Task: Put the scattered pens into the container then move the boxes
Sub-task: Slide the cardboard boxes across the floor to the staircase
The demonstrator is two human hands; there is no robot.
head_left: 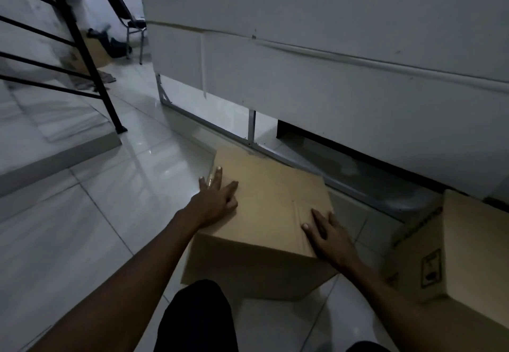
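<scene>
A closed brown cardboard box (271, 203) sits on the tiled floor in front of me, close to the foot of a white partition. My left hand (216, 196) lies flat on its top near the left edge, fingers straight and spread. At the box's near right corner my right hand (329, 234) rests with straight fingers on the top face. A second cardboard box (465, 247) stands at the right, with printed symbols on its side. No pens or container are in view.
The white partition (330, 62) on a metal frame runs across behind the boxes. Stairs with a black railing (82, 48) rise at the left. A chair (132, 21) and another box (82, 57) stand far back left. My dark-clothed knee (198, 318) is at the bottom.
</scene>
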